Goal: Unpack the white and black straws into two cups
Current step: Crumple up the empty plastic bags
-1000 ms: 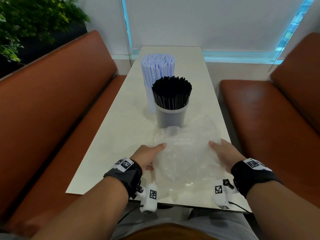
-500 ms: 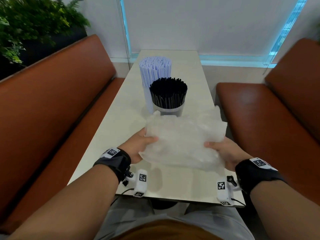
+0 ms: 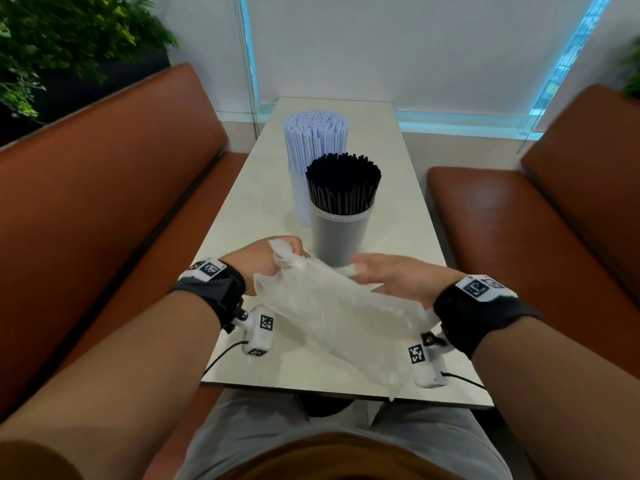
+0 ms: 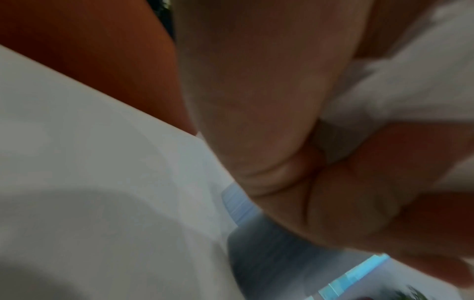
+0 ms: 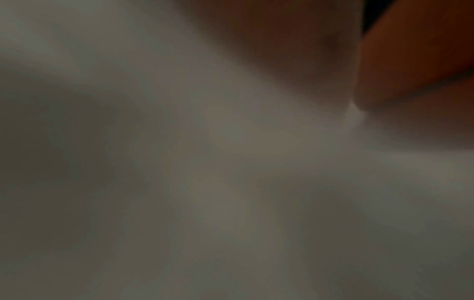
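Note:
White straws stand packed in a clear cup on the table's middle. Just in front of it, black straws fill a second clear cup. An empty, crumpled clear plastic bag hangs above the table's near end. My left hand grips the bag's bunched far end; the left wrist view shows its fingers curled on the plastic. My right hand lies across the bag and pinches a fold at its fingertips. Blurred plastic fills the right wrist view.
The narrow pale table runs away from me between two brown leather benches. A white wall with a lit blue strip closes the far end. Green plants stand behind the left bench.
The bag went from lying flat on the table, to held spread out, to bunched and slanted. My hands have come closer together, the left one now gripping the bag's end.

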